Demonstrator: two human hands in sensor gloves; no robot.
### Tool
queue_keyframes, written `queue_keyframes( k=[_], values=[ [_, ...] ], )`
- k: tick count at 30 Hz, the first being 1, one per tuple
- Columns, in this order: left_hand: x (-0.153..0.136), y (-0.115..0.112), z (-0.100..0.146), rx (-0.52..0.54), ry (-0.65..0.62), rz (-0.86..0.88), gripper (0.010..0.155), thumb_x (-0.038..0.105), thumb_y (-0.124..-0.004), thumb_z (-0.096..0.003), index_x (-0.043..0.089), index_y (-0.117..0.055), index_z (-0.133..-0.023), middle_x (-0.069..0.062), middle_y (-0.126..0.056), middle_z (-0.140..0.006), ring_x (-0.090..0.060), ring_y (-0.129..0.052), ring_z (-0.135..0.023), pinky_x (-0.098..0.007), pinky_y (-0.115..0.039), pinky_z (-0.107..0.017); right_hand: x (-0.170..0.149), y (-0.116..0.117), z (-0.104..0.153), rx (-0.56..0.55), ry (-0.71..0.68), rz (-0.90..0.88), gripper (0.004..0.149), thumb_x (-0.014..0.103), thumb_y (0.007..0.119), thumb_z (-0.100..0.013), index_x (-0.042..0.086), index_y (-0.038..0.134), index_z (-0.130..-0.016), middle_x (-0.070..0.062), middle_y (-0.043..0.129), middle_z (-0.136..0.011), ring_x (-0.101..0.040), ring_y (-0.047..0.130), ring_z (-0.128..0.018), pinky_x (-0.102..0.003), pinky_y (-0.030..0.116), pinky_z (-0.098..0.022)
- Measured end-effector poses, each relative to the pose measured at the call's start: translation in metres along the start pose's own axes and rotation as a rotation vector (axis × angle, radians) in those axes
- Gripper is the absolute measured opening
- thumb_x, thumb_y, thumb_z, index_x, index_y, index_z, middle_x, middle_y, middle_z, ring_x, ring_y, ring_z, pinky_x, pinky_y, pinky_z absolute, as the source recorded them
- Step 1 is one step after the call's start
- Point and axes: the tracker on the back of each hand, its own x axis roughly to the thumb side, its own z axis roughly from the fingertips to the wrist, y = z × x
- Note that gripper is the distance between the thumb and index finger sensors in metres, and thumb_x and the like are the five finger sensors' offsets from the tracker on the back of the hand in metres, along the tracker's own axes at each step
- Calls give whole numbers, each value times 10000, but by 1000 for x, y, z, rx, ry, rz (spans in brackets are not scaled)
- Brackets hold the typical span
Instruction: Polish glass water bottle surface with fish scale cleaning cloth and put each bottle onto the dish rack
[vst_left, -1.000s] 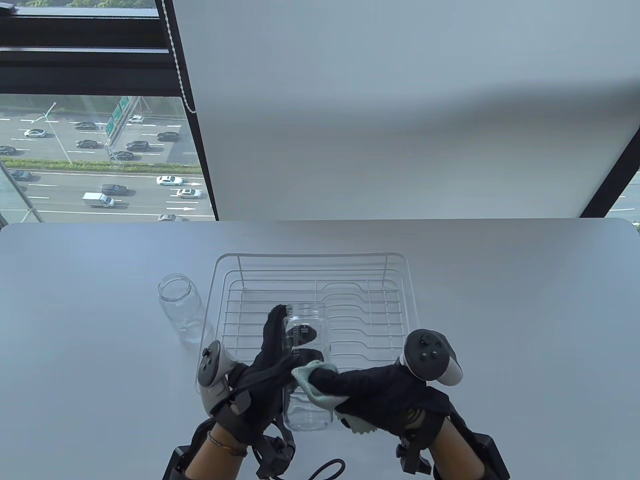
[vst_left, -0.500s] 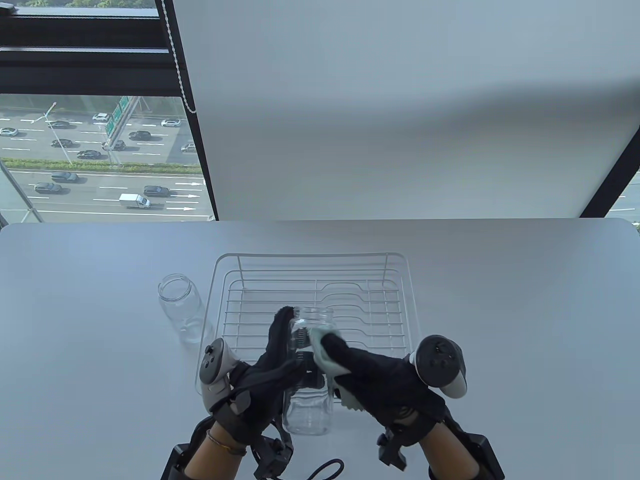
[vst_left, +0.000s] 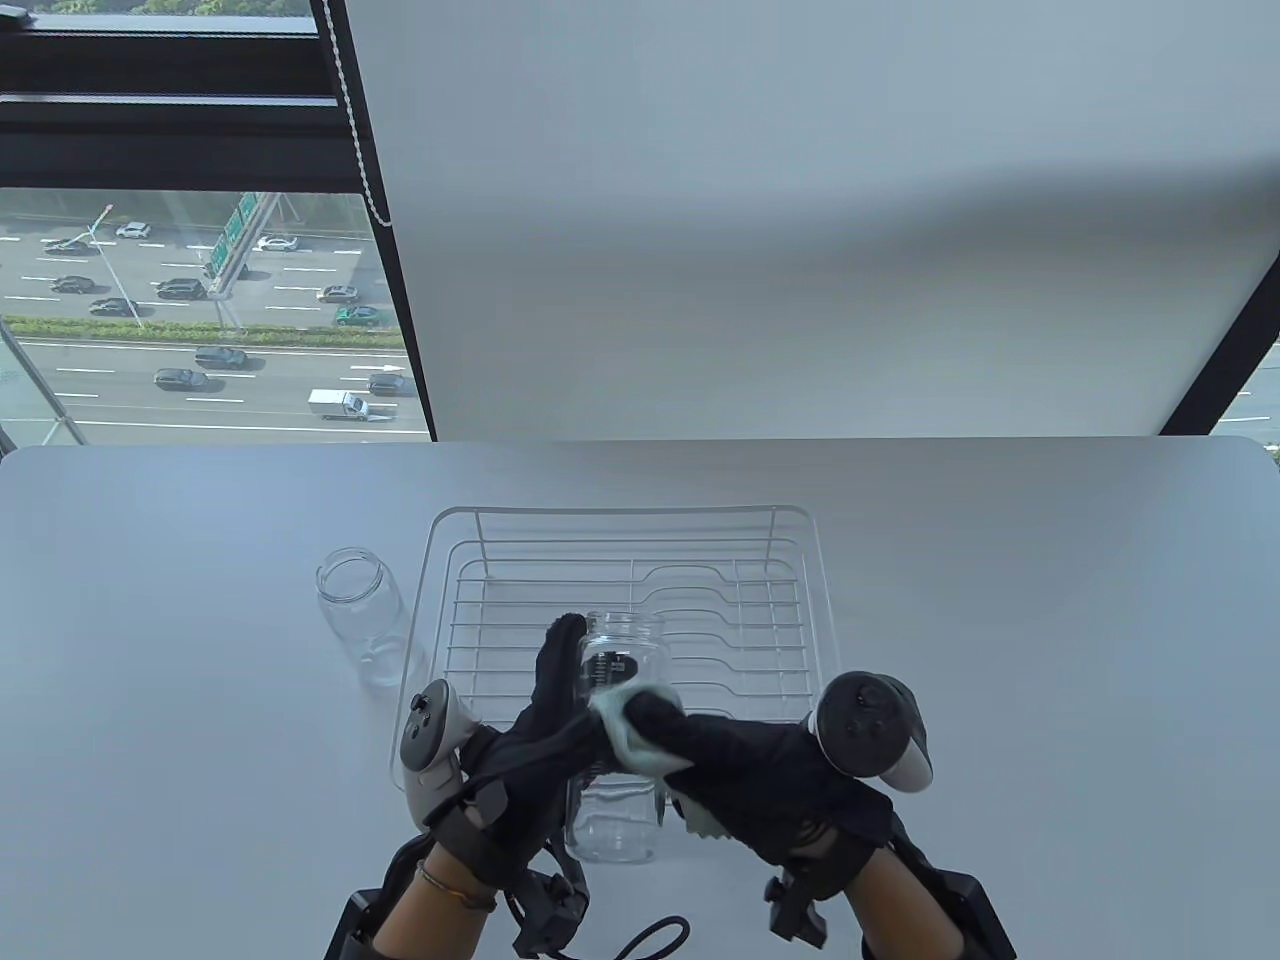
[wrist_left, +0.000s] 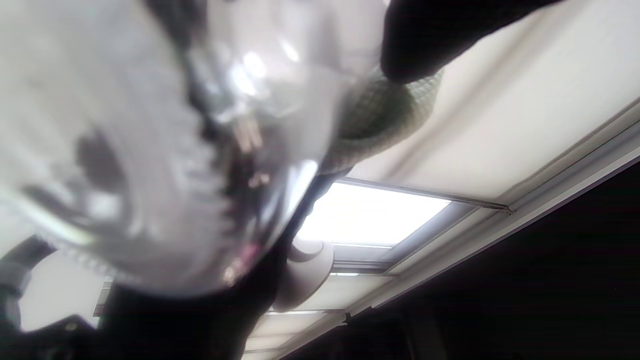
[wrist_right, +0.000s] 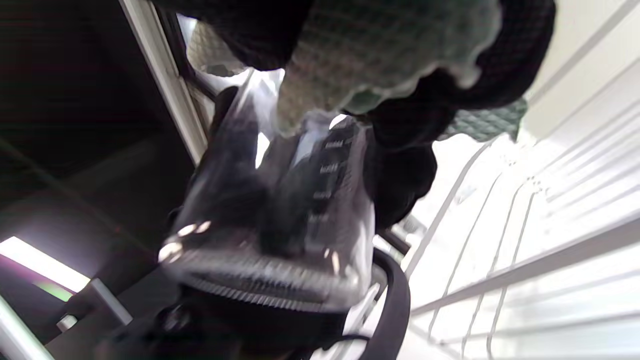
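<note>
Two bottles in play. My left hand (vst_left: 545, 720) wraps held bottle (vst_left: 618, 740) above rack's (vst_left: 800, 540) 6 o'clock edge; my right hand (vst_left: 760, 770) pinches cloth (vst_left: 625, 725) against glass. Second bottle (vst_left: 358, 610) stands at rack's 9 o'clock, unpolished I judge. Best: steady grip, firm overlapping strokes, rotate bottle, avoid knocking wires.

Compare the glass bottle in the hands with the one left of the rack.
The held bottle is gripped by the left hand above the dish rack, while the other bottle stands untouched on the table. The held bottle has the cloth pressed on it by the right hand; the other has none. Both are clear and uncapped.
</note>
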Motion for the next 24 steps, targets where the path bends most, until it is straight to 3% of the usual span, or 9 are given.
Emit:
queue_keyframes(
  k=[1, 5, 6, 9, 13, 16, 18, 22, 24],
  values=[
    [0, 0, 0, 20, -18, -3, 925, 451, -721, -560, 251, 20, -1077, -274, -110, -1113, -629, -558, -907, -711, -613, -641, 0, 1, -1, 5, -15, 5, 558, 376, 720, -557, 553, 489, -1032, -151, 857, -741, -271, 981, -493, -412, 874, -358],
    [5, 8, 5, 153, -84, 41, 922, 446, -735, -550, 251, -12, -1088, -270, -143, -1118, -629, -583, -901, -714, -630, -632, 3, 14, -7, 612, 3, -131, 533, 344, 746, -567, 579, 540, -998, -181, 829, -756, -297, 970, -517, -433, 861, -378],
    [6, 7, 4, 133, -81, 35, 921, 446, -739, -548, 252, -20, -1091, -269, -149, -1120, -629, -586, -900, -714, -632, -630, 3, 15, -7, 633, -4, -164, 532, 336, 754, -563, 571, 553, -995, -189, 832, -751, -306, 972, -512, -440, 862, -374],
    [4, 2, 3, 44, -56, 1, 926, 464, -707, -562, 254, 35, -1075, -265, -106, -1116, -616, -560, -917, -703, -623, -645, -1, 6, -8, 529, -19, -165, 544, 342, 752, -569, 561, 536, -1017, -192, 833, -757, -313, 963, -527, -447, 852, -387],
    [1, -6, 2, -3, -39, 4, 929, 455, -708, -565, 254, 44, -1071, -268, -87, -1111, -621, -543, -921, -711, -611, -648, -3, -1, 0, -30, -20, -43, 563, 379, 721, -556, 564, 479, -1030, -139, 856, -762, -275, 977, -521, -418, 870, -383],
    [3, 0, 4, 83, -80, 32, 926, 453, -713, -560, 244, 25, -1079, -270, -112, -1113, -622, -568, -912, -711, -631, -636, 0, 3, -6, 288, -59, -114, 537, 352, 749, -551, 571, 555, -1001, -170, 857, -733, -282, 981, -487, -420, 871, -352],
    [5, 6, 5, 153, -112, 72, 910, 449, -721, -557, 250, -4, -1080, -262, -119, -1117, -624, -571, -912, -712, -629, -636, 2, 14, -5, 665, -12, -180, 524, 335, 756, -561, 582, 567, -983, -183, 828, -762, -303, 968, -525, -438, 859, -387],
    [5, 7, 5, 114, -109, 33, 915, 457, -707, -565, 252, 20, -1082, -258, -94, -1115, -619, -550, -923, -705, -619, -648, 3, 11, -8, 589, -31, -142, 528, 329, 768, -560, 558, 583, -998, -196, 842, -754, -320, 968, -524, -453, 854, -387],
    [2, 3, 5, 102, -82, 21, 923, 466, -709, -560, 250, 26, -1075, -256, -90, -1113, -613, -557, -924, -699, -631, -648, 3, 2, -6, 284, -48, -82, 546, 338, 748, -568, 546, 532, -1025, -185, 840, -761, -315, 960, -526, -448, 848, -390]
  ],
)
